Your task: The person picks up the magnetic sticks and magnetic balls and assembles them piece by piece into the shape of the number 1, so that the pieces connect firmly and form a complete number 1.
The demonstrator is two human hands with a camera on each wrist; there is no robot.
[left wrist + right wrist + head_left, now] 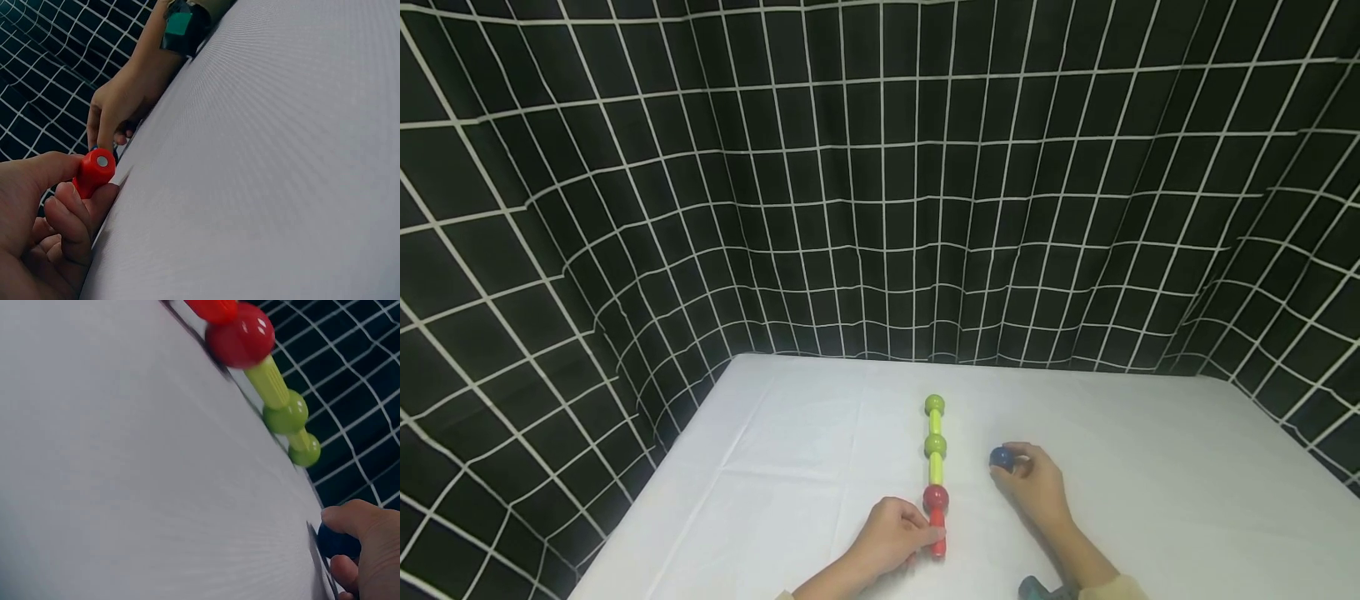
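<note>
A straight chain of balls and rods lies on the white table. From its far end come a green ball (934, 404), a yellow-green rod (935, 422), a second green ball (935, 445), another yellow-green rod (936, 469), a red ball (936, 498) and a red rod (937, 546). My left hand (889, 533) pinches the red rod between thumb and finger; its near end shows a round silver spot in the left wrist view. To the right of the chain, my right hand (1037, 487) grips a blue ball (1001, 457), apart from the chain.
A white cloth covers the table (790, 442). Black curtains with a white grid (880, 208) stand around its back and sides. A dark wrist device (1033, 588) is worn on the right arm.
</note>
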